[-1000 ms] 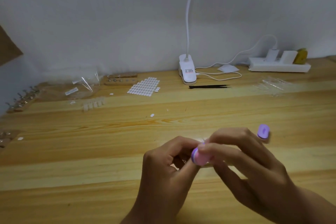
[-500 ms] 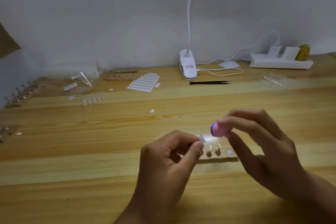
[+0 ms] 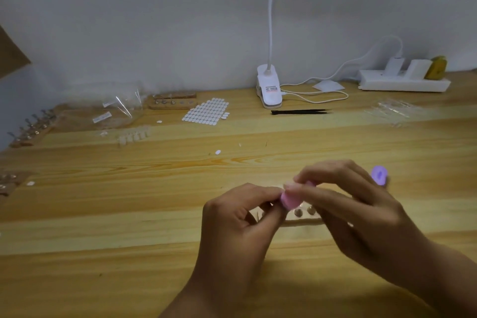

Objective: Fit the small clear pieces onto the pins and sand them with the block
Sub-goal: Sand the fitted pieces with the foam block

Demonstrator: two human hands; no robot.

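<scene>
Pink rounded sanding block point(image 3: 290, 200) gripped in my right hand point(image 3: 361, 214); left hand point(image 3: 232, 227) pinches, contents hidden. Sanding step, I judge; next needs light strokes.

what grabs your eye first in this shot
The two hands at front centre: the right hand pinches a pink block against the curled left hand, just above a wooden pin strip. A purple piece lies right of them, and a white clip lamp stands at the back beside a sheet of white ovals.
</scene>
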